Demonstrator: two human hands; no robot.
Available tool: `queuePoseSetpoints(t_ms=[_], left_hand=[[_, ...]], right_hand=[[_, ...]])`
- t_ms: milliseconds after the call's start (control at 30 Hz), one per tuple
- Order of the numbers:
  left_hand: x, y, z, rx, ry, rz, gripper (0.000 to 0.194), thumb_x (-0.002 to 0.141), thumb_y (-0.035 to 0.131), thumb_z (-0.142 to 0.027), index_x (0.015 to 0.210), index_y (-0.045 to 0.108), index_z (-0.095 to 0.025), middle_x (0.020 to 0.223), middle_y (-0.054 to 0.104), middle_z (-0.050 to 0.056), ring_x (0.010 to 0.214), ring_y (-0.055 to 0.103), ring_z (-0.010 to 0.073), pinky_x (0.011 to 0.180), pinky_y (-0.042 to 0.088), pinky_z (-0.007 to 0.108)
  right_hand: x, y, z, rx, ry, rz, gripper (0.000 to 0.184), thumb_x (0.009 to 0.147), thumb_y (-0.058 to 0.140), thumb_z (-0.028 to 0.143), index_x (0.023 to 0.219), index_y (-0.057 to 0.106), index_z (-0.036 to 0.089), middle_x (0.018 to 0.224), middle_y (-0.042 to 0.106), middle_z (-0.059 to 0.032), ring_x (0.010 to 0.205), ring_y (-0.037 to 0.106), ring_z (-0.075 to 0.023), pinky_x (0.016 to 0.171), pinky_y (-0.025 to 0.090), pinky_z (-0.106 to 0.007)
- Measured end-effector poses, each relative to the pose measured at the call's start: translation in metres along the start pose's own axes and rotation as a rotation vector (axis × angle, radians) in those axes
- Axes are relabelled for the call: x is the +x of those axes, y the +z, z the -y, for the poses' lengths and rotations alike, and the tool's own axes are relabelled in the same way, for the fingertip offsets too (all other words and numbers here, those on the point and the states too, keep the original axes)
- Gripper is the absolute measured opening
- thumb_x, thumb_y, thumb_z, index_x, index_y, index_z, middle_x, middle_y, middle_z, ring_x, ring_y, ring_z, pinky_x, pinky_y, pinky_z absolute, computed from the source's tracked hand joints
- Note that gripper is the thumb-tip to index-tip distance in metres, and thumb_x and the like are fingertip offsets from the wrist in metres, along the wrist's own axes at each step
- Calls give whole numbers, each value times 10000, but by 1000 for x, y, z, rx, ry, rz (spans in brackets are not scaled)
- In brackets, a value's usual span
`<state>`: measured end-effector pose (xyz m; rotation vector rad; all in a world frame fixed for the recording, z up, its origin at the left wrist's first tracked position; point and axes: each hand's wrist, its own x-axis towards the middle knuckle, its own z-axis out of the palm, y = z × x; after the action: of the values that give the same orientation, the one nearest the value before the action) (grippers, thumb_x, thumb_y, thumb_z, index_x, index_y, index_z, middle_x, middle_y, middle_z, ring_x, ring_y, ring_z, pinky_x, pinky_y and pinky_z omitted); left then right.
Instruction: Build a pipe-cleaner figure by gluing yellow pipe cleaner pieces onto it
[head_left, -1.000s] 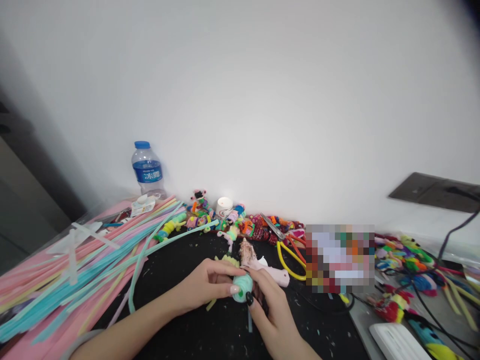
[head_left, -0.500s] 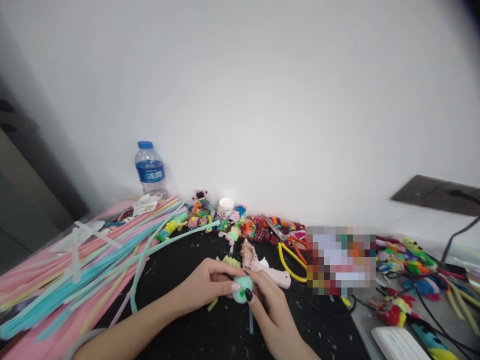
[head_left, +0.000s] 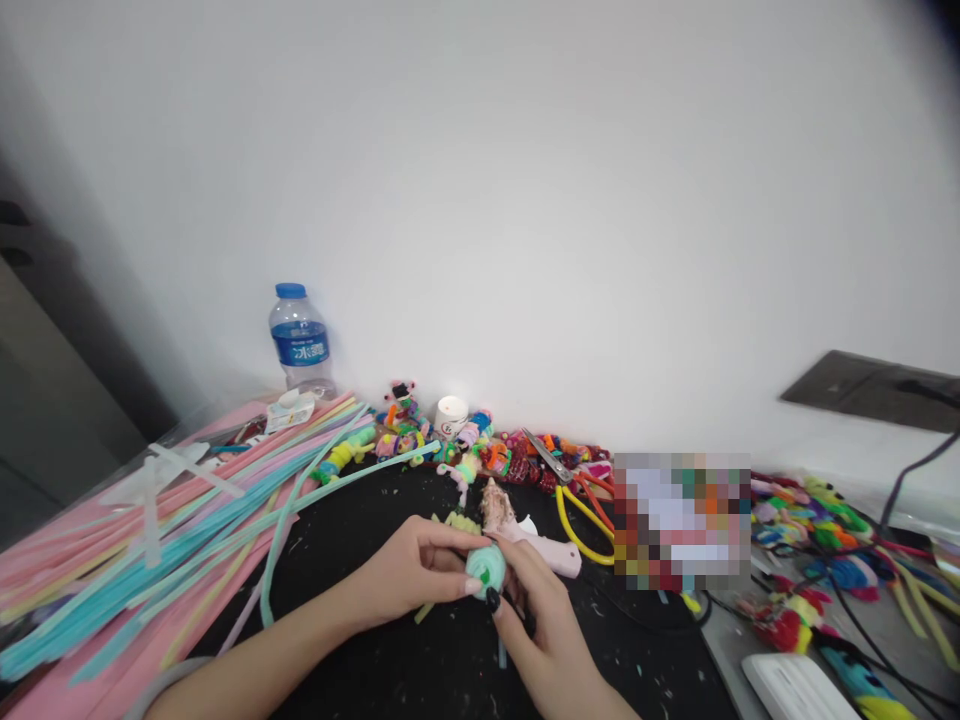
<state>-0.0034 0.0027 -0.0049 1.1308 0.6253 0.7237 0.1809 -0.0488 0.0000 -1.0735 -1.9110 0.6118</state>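
Between my two hands is a small round mint-green coil (head_left: 486, 562), which looks like wound pipe cleaner, with a darker green spot on its near side. My left hand (head_left: 424, 572) pinches it from the left, thumb at its lower edge. From the right, my right hand (head_left: 536, 610) grips it, the dark-nailed thumb at the bottom. A pale pink glue gun (head_left: 551, 552) with a browned nozzle lies just behind my right hand. A pale yellow-green fuzzy piece (head_left: 461, 522) sits behind my left fingers, partly hidden.
Bundles of pastel pipe cleaners (head_left: 202, 540) cover the left side. Scissors with yellow and orange handles (head_left: 585, 525), a paper cup (head_left: 451, 414) and several colourful fuzzy figures (head_left: 405, 440) line the wall. A water bottle (head_left: 300, 340) stands at back left; a white box (head_left: 795, 688) and cables lie right.
The coil has tilted slightly between my fingers, and its green spot has shifted a little. My right thumb has moved slightly down and left. Everything else looks unchanged.
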Motion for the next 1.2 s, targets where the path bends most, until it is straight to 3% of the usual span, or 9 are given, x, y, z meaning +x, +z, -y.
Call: queuePoseSetpoints(t_ms=[167, 300, 400, 500, 900, 1033, 1200], left_hand=[[-2, 2, -3, 55, -8, -14, 432, 620, 756, -192, 1031, 662, -98, 740, 709, 60, 641, 630, 146, 615, 473, 221], [1, 1, -2, 22, 8, -21, 408, 608, 763, -185, 997, 673, -103, 766, 709, 59, 659, 631, 146, 632, 472, 225], [3, 1, -1, -8, -1, -27, 419, 597, 771, -187, 999, 675, -115, 790, 710, 62, 689, 637, 153, 671, 477, 242], [3, 1, -1, -14, -18, -30, 433, 595, 775, -206, 1008, 676, -121, 770, 709, 55, 687, 637, 156, 696, 484, 261], [2, 2, 0, 107, 68, -78, 330, 661, 722, -313, 941, 715, -139, 880, 687, 91, 694, 615, 176, 644, 504, 286], [1, 4, 0, 149, 131, -94, 295, 655, 725, -296, 900, 725, -131, 860, 681, 93, 662, 603, 160, 602, 485, 250], [1, 4, 0, 232, 172, -119, 240, 663, 708, -252, 858, 722, -112, 802, 651, 72, 559, 535, 96, 505, 404, 190]], right_hand=[[2, 3, 3, -4, 39, 14, 401, 772, 464, 140, 1171, 499, 137, 865, 579, -77, 717, 565, -179, 652, 504, -286], [-2, 4, -3, -44, 40, 11, 440, 780, 461, 127, 1219, 469, 147, 1084, 575, -126, 902, 582, -211, 790, 497, -328], [-8, 2, -10, -100, 3, -15, 465, 805, 481, 148, 1267, 434, 180, 1226, 521, -118, 1091, 518, -234, 914, 443, -357], [-12, 0, -13, -144, -30, -42, 475, 826, 486, 169, 1294, 412, 206, 1279, 491, -101, 1157, 477, -235, 944, 425, -353], [-3, -1, -2, -64, -14, -10, 433, 829, 456, 130, 1254, 443, 209, 1158, 555, -97, 1020, 544, -213, 882, 457, -336], [-1, -1, 2, -20, -2, 29, 405, 817, 439, 112, 1210, 479, 202, 1008, 591, -83, 838, 572, -191, 744, 492, -303], [2, 1, 5, -12, 21, 25, 389, 769, 436, 82, 1133, 526, 187, 793, 552, -33, 679, 525, -163, 598, 450, -254]])
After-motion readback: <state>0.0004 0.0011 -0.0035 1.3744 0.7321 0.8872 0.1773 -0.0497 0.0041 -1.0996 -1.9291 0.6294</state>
